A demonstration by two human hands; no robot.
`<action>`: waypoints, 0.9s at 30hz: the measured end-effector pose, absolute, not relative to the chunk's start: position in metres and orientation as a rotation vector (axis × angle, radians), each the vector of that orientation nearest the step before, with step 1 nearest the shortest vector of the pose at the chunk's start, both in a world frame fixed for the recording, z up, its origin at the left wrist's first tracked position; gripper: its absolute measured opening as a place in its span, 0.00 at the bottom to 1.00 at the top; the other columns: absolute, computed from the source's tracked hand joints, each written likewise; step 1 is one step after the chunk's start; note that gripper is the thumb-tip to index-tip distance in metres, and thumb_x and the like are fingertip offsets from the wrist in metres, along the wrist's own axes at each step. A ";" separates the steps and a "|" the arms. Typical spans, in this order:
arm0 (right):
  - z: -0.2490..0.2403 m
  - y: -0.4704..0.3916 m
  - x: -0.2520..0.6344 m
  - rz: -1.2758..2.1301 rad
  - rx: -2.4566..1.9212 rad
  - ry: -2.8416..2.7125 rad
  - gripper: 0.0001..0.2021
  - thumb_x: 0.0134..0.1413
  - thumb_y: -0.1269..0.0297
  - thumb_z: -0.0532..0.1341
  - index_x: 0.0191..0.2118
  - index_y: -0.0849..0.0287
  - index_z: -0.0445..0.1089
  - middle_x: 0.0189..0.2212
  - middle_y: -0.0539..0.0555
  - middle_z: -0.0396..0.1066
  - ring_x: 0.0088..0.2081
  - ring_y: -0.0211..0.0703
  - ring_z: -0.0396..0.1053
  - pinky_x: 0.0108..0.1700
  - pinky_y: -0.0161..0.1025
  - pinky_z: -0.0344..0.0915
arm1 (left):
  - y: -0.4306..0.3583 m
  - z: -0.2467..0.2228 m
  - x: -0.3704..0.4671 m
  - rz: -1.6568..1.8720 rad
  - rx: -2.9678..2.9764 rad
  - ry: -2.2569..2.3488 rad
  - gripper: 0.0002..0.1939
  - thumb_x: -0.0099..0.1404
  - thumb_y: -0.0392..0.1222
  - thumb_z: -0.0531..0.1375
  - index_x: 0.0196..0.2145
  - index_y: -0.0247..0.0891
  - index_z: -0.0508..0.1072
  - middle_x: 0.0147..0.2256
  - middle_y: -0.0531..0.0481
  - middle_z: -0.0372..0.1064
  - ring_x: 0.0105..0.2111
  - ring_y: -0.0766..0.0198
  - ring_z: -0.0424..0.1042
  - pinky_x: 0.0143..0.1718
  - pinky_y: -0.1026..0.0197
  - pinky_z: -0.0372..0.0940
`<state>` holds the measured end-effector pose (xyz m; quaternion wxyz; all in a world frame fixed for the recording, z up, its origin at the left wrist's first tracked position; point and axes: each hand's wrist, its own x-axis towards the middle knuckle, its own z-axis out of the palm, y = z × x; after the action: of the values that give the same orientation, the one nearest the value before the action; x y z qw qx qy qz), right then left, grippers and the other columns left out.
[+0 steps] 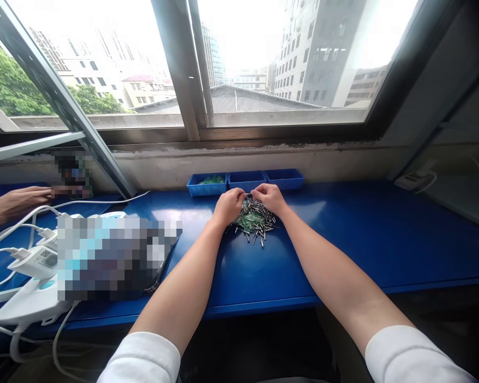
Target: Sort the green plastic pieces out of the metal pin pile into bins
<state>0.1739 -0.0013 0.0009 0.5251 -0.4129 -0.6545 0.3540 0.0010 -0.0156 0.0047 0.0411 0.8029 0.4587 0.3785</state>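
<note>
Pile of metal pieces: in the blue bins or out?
Out: the pile of metal pieces lies loose on the blue tabletop, in front of the blue bins.

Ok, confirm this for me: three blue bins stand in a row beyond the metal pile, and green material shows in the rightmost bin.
Wrong on one point: the green material shows in the leftmost bin, not the rightmost. The head view shows it. The three blue bins do stand in a row beyond the metal pile.

Daylight thru window (pixel 191 69), overexp. sky (pixel 239 32), glare on tabletop (pixel 259 276), dim R side, wide-angle edge distort.
</note>
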 end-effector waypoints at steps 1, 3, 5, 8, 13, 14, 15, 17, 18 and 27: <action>0.001 -0.002 0.174 0.844 -0.991 -1.568 0.15 0.41 0.51 0.65 0.24 0.60 0.68 0.20 0.52 0.70 0.21 0.38 0.64 0.25 0.37 0.63 | -0.016 0.005 0.001 1.151 2.458 1.414 0.12 0.66 0.43 0.50 0.36 0.40 0.72 0.36 0.47 0.72 0.36 0.60 0.69 0.38 0.61 0.63; 0.002 -0.002 0.174 0.842 -0.985 -1.562 0.14 0.41 0.52 0.65 0.25 0.59 0.69 0.20 0.52 0.70 0.22 0.38 0.65 0.25 0.37 0.63 | -0.016 0.005 0.001 1.135 2.460 1.437 0.12 0.66 0.42 0.50 0.35 0.39 0.72 0.35 0.47 0.72 0.36 0.60 0.69 0.38 0.61 0.63; 0.003 -0.004 0.174 0.850 -0.957 -1.545 0.13 0.39 0.55 0.66 0.27 0.60 0.70 0.21 0.51 0.70 0.23 0.38 0.65 0.26 0.36 0.63 | -0.016 0.005 0.000 1.123 2.460 1.460 0.13 0.66 0.42 0.50 0.34 0.39 0.73 0.35 0.47 0.72 0.36 0.60 0.69 0.38 0.61 0.63; 0.005 -0.006 0.174 0.873 -0.922 -1.525 0.12 0.37 0.57 0.67 0.28 0.60 0.72 0.22 0.51 0.71 0.24 0.37 0.65 0.27 0.35 0.63 | -0.015 0.004 -0.001 1.112 2.458 1.478 0.13 0.66 0.41 0.49 0.34 0.39 0.73 0.35 0.47 0.72 0.36 0.60 0.69 0.38 0.61 0.63; 0.007 -0.007 0.176 0.907 -0.925 -1.492 0.10 0.38 0.59 0.65 0.25 0.61 0.74 0.22 0.52 0.72 0.23 0.38 0.65 0.26 0.35 0.62 | -0.012 0.002 -0.001 1.138 2.459 1.464 0.14 0.67 0.44 0.49 0.37 0.40 0.74 0.37 0.47 0.73 0.38 0.59 0.70 0.41 0.60 0.63; 0.006 -0.005 0.176 0.897 -0.938 -1.475 0.09 0.38 0.59 0.65 0.24 0.61 0.74 0.22 0.53 0.72 0.23 0.39 0.66 0.26 0.36 0.62 | -0.011 0.001 -0.001 1.159 2.446 1.464 0.14 0.67 0.44 0.49 0.38 0.39 0.73 0.38 0.47 0.73 0.39 0.59 0.70 0.43 0.60 0.63; 0.005 -0.004 0.177 0.880 -0.959 -1.452 0.09 0.39 0.59 0.64 0.24 0.61 0.74 0.22 0.53 0.73 0.24 0.40 0.67 0.27 0.36 0.63 | -0.010 0.001 -0.002 1.184 2.426 1.471 0.15 0.67 0.44 0.49 0.40 0.39 0.73 0.39 0.46 0.73 0.40 0.59 0.70 0.44 0.59 0.63; 0.003 0.001 0.180 0.820 -1.018 -1.392 0.09 0.40 0.60 0.63 0.24 0.61 0.74 0.22 0.53 0.73 0.25 0.42 0.69 0.29 0.38 0.65 | -0.008 0.001 -0.003 1.225 2.365 1.511 0.15 0.67 0.45 0.49 0.42 0.38 0.72 0.41 0.45 0.72 0.42 0.58 0.70 0.45 0.59 0.62; 0.002 0.003 0.182 0.773 -1.056 -1.359 0.09 0.40 0.60 0.63 0.25 0.60 0.74 0.23 0.53 0.73 0.26 0.43 0.70 0.31 0.38 0.66 | -0.008 0.001 -0.004 1.239 2.327 1.540 0.15 0.67 0.46 0.49 0.42 0.38 0.72 0.41 0.45 0.72 0.42 0.58 0.69 0.45 0.59 0.63; 0.002 0.013 0.211 0.186 -1.497 -1.358 0.19 0.43 0.66 0.59 0.45 0.59 0.73 0.41 0.55 0.74 0.45 0.52 0.65 0.51 0.47 0.61 | 0.002 -0.001 -0.020 1.179 1.994 1.839 0.13 0.63 0.41 0.50 0.40 0.36 0.72 0.40 0.42 0.72 0.42 0.55 0.69 0.46 0.56 0.62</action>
<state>0.2111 0.0130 0.0015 0.5279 -0.6264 -0.5682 0.0780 -0.0197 0.0024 -0.0012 0.0920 0.6713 0.6192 0.3969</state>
